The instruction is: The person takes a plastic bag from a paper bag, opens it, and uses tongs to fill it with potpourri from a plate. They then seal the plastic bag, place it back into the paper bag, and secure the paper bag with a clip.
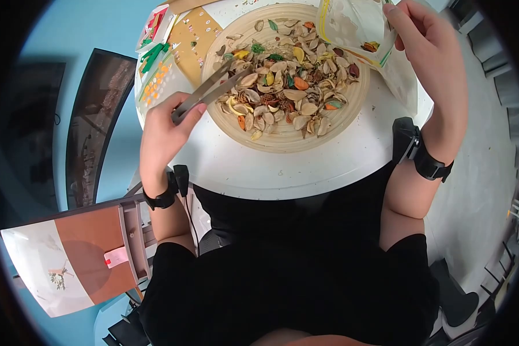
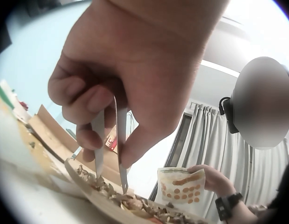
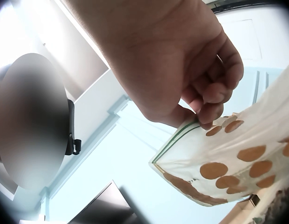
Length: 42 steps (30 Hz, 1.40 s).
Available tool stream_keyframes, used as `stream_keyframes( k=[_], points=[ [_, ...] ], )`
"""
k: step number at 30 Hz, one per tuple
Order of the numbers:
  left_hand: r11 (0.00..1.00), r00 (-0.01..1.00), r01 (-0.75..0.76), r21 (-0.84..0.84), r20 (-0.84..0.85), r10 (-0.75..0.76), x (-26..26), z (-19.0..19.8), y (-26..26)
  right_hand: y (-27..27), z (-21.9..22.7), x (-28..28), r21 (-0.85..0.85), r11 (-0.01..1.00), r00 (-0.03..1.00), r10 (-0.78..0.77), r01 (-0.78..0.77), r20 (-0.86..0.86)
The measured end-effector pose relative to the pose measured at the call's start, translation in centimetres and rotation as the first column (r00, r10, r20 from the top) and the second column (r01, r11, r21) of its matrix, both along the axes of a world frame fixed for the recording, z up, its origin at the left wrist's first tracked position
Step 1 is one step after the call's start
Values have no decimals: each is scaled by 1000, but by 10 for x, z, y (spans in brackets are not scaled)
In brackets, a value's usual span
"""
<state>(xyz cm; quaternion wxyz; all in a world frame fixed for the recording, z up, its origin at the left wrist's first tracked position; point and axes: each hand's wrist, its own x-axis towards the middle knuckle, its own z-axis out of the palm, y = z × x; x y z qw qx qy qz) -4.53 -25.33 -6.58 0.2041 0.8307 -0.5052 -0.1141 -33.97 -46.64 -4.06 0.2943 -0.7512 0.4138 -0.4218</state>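
Hand (L) (image 1: 166, 132), left of frame, pinches tongs (image 1: 228, 86); tips spread, long axis up-rt twd left edge of petals (image 1: 285, 86) on tray (image 1: 294, 145), top ctr. Tips nearer petals than R hand (image 1: 425, 43), upper rt, pinching bag (image 1: 352, 30).

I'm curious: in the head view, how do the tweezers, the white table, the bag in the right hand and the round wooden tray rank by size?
Largest to smallest:
1. white table
2. round wooden tray
3. bag, cut off at the top edge
4. tweezers, long but thin
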Motion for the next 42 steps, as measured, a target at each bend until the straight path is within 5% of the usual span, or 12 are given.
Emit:
stream_keyframes(
  k=[8,12,16,26,30,33,40,42],
  points=[
    [996,995,87,-29,58,-85,-23,-18,-19,5,1,5,-81,996,999,-49,47,-19],
    [997,994,73,-11,78,-72,-26,-21,-29,1,20,3,192,980,997,-31,44,-72],
    [997,995,74,-18,74,-73,-23,-21,-35,2,1,1,-84,996,1000,-17,16,-13],
    [970,992,102,-221,-48,-115,-21,10,-40,1,0,5,-111,993,999,-33,32,-7],
    [929,970,136,-345,-145,-196,-39,33,-52,-4,8,1,79,995,998,63,-65,28],
    [901,950,199,-387,-151,-274,-60,44,-62,4,2,6,-92,996,1000,-1,0,-15],
    [914,952,175,-365,-175,-252,-65,22,-64,-8,-4,-1,-29,999,998,16,-15,56],
    [956,980,103,-276,-135,-145,-55,22,-48,-3,-3,1,-75,997,999,-19,23,46]
  ],
)
